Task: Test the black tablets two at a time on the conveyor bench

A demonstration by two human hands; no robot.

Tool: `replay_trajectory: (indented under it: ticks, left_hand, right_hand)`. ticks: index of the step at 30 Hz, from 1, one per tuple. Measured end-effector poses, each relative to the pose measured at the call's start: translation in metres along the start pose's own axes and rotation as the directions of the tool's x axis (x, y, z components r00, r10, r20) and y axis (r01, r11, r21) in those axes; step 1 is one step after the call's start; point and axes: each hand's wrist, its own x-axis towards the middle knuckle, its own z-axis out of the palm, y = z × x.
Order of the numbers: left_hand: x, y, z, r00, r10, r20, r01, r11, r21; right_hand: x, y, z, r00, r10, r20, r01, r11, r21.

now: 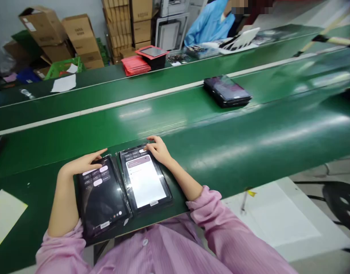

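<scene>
Two tablets lie side by side on the green work surface near its front edge, screens lit. My left hand (pixel 85 163) rests over the top of the left tablet (pixel 102 201), fingers stretched across its upper screen, where rounded tiles show. At the top of the right tablet (pixel 143 179), my right hand (pixel 159 150) has its fingers extended, one touching or just above the screen. That screen shows tiles above a large white panel with a dark pinkish header. Neither hand grips anything.
Farther right, stacked tablets (pixel 228 91) lie on the green belt (pixel 163 110). Red sheets (pixel 136 65) and a black box (pixel 153 59) stand across it. A person in blue (pixel 210 23) sits beyond. Cardboard boxes (pixel 82 36) fill the back left; a pale sheet (pixel 6 217) lies at left.
</scene>
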Motion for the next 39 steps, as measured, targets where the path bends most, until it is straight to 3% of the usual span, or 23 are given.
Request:
replay_trajectory:
  ticks: [6, 9, 12, 14, 16, 18, 21, 24, 26, 27, 29, 32, 34, 39]
  left_hand:
    - [0.007, 0.011, 0.004, 0.999, 0.037, 0.018, -0.037, 0.999, -0.007]
    - [0.003, 0.011, 0.001, 0.999, -0.009, 0.039, 0.011, 0.999, -0.031]
    - [-0.004, 0.017, 0.003, 0.997, -0.002, 0.074, 0.003, 1.000, -0.006]
    - [-0.008, 0.027, 0.009, 0.997, -0.005, 0.082, -0.002, 0.997, 0.083]
    - [-0.008, 0.038, 0.018, 0.997, -0.041, 0.064, 0.029, 0.983, 0.184]
    - [-0.007, 0.044, 0.024, 0.997, -0.074, 0.020, 0.067, 0.971, 0.229]
    - [-0.004, 0.039, 0.021, 0.998, -0.036, -0.057, 0.044, 0.990, 0.137]
    - [-0.005, 0.024, 0.009, 0.979, -0.032, -0.201, 0.032, 0.999, -0.007]
    - [-0.008, 0.020, 0.006, 0.948, -0.087, -0.306, 0.079, 0.996, -0.039]
    - [-0.010, 0.020, 0.008, 0.943, -0.092, -0.321, 0.083, 0.996, -0.041]
    - [-0.013, 0.026, 0.017, 0.969, -0.027, -0.245, 0.029, 1.000, 0.004]
    - [-0.015, 0.039, 0.035, 0.996, 0.042, -0.085, -0.027, 0.984, 0.178]
    - [-0.012, 0.042, 0.040, 0.996, 0.028, -0.083, -0.006, 0.968, 0.252]
    - [-0.010, 0.029, 0.020, 0.965, 0.006, -0.262, 0.027, 0.992, 0.122]
  right_hand:
    - [-0.002, -0.003, 0.001, 0.991, -0.100, 0.094, 0.110, 0.988, -0.106]
    - [-0.001, -0.003, -0.001, 0.992, -0.070, 0.101, 0.084, 0.986, -0.144]
    - [-0.002, -0.002, -0.006, 0.985, -0.018, 0.172, 0.029, 0.998, -0.059]
    - [-0.003, -0.001, -0.011, 0.948, -0.010, 0.319, 0.008, 1.000, 0.007]
    - [-0.005, -0.001, -0.016, 0.878, -0.026, 0.479, 0.011, 0.999, 0.034]
    - [-0.006, -0.002, -0.019, 0.826, -0.030, 0.563, 0.016, 0.999, 0.030]
    - [-0.005, -0.003, -0.019, 0.847, -0.021, 0.531, -0.009, 0.998, 0.054]
    - [0.000, 0.000, -0.015, 0.938, 0.060, 0.342, -0.114, 0.984, 0.139]
    - [0.002, 0.003, -0.014, 0.962, 0.134, 0.240, -0.183, 0.963, 0.196]
    - [0.002, 0.003, -0.014, 0.962, 0.139, 0.233, -0.190, 0.959, 0.212]
    - [0.000, 0.003, -0.017, 0.947, 0.074, 0.314, -0.145, 0.967, 0.210]
    - [-0.005, -0.003, -0.020, 0.865, -0.001, 0.501, -0.082, 0.986, 0.145]
    - [-0.006, -0.006, -0.021, 0.832, 0.019, 0.555, -0.093, 0.990, 0.105]
    - [-0.005, -0.004, -0.023, 0.909, 0.073, 0.410, -0.126, 0.987, 0.104]
